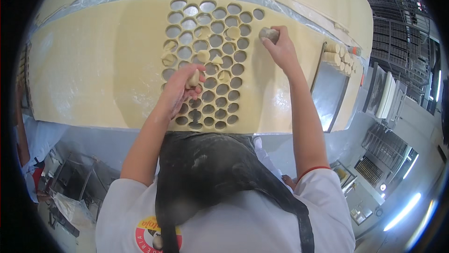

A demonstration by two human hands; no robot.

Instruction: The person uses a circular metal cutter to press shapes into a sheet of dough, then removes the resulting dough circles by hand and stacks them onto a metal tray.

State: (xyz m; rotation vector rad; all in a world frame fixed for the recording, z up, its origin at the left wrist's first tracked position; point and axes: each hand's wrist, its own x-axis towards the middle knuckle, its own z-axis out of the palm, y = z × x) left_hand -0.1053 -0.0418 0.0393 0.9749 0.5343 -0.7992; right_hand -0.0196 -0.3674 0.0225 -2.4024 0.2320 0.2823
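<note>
A wide sheet of pale dough [87, 60] covers the work table, with rows of round holes cut through its middle. In my right hand [283, 47] is a round metal cutter [268, 35], over the dough just right of the top rows of holes. My left hand [183, 86] is curled around some pale dough pieces [193, 79] above the left part of the holes; how many it holds is partly hidden by the fingers. Loose dough discs, such as one disc [233, 32], and a small dough scrap [217, 60] lie over the holes.
A metal tray [324, 90] at the right bears stacked dough discs [333, 58] at its far end. Folded dough [315, 11] lies along the table's far side. Wire racks [389, 39] stand beyond the right end. Another person's arm [21, 130] shows at the left edge.
</note>
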